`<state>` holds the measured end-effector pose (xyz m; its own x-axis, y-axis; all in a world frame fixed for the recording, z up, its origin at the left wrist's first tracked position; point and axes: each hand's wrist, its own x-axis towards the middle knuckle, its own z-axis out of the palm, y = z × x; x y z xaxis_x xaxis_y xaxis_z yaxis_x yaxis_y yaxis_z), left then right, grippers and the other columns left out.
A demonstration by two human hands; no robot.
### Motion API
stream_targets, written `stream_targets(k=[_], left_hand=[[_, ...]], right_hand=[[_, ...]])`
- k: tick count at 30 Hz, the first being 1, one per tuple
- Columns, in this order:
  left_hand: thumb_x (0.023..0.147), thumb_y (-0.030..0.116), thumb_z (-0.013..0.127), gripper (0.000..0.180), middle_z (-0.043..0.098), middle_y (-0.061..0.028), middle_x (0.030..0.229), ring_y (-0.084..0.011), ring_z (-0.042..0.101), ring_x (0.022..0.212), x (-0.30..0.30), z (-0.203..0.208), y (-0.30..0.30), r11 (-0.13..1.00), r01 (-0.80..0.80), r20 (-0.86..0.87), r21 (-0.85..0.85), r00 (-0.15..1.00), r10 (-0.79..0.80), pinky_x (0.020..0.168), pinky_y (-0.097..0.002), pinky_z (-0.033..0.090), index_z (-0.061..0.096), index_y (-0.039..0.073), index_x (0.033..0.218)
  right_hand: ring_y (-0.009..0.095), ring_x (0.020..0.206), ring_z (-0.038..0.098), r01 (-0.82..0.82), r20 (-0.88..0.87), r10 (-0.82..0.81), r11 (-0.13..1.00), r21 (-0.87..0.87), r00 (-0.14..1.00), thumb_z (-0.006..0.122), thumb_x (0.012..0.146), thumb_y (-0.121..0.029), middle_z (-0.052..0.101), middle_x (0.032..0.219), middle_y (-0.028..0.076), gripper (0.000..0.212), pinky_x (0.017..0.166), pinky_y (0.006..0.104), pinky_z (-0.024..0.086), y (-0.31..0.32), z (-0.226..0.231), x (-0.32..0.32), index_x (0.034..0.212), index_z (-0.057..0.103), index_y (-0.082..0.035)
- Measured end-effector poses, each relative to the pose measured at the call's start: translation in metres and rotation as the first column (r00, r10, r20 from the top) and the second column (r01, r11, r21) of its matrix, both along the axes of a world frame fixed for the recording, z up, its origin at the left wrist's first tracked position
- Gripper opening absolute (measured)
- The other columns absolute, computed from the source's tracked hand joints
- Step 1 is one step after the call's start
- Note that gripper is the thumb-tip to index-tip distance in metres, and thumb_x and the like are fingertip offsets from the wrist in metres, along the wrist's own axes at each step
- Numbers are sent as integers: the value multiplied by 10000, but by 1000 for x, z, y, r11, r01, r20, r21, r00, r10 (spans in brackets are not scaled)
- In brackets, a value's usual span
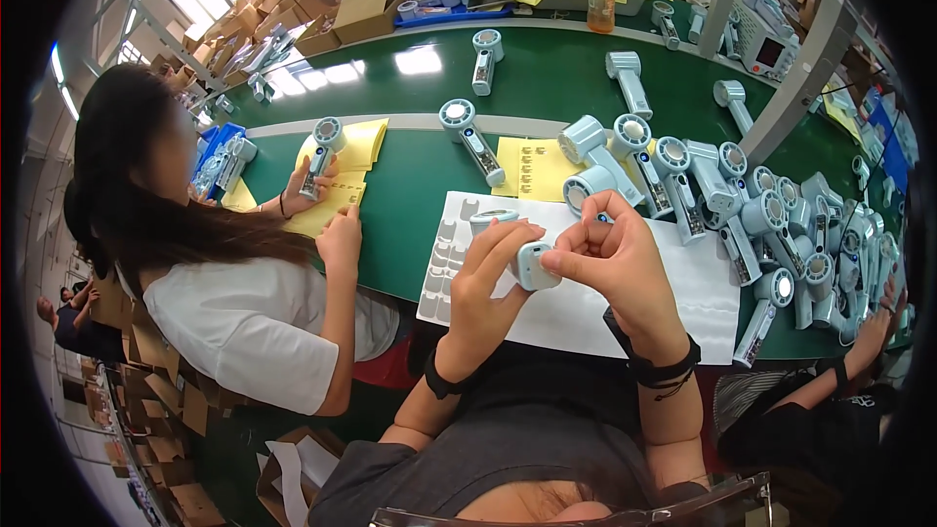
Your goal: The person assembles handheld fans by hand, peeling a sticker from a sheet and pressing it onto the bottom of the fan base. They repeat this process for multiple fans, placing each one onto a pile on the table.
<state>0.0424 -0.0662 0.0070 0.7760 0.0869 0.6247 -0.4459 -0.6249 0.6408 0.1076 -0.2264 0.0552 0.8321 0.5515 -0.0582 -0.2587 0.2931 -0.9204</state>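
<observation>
Pale-blue fan (535,271) sits over the white sheet (625,330), base end facing the wearer, long axis running away up-left. Left hand (476,285)'s wrapped around it; right hand (630,268)'s thumb meets the base, can't tell if it's gripping.

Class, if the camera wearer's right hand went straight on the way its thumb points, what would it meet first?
The right hand would probably first meet the pale blue device held in the left hand. The thumb tip appears right at its edge; depth leaves contact uncertain.
</observation>
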Motion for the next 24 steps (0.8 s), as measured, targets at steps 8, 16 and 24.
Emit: stream_targets(k=[8, 16, 24], left_hand=[[662, -84, 750, 550, 629, -92, 1162, -307, 592, 1114, 0, 3, -9, 1000, -7, -19, -5, 1000, 7, 1045, -480, 414, 616, 62, 1175], [656, -88, 748, 562, 629, -95, 1166, -310, 591, 1109, 1, 1, -14, 1000, -25, -2, -14, 1000, 25, 1044, -483, 414, 624, 66, 1182], [651, -96, 742, 561, 635, -92, 1149, -314, 595, 1100, 2, 0, -17, 999, -40, -5, 16, 999, 40, 1045, -488, 412, 627, 67, 1176]], right_hand=[[93, 722, 624, 31, 42, -28, 998, -58, 999, 786, 774, -13, 650, 797, 73, 428, 678, 221, 516, -5, 0, -2, 984, 417, -69], [74, 716, 612, 59, 3, -59, 995, -85, 998, 796, 751, 0, 648, 776, 40, 445, 663, 199, 485, -6, 1, -2, 975, 421, -86], [53, 646, 536, 122, 110, -108, 984, -127, 988, 817, 745, -62, 655, 784, 58, 446, 612, 200, 441, -7, -10, -4, 970, 433, -71]])
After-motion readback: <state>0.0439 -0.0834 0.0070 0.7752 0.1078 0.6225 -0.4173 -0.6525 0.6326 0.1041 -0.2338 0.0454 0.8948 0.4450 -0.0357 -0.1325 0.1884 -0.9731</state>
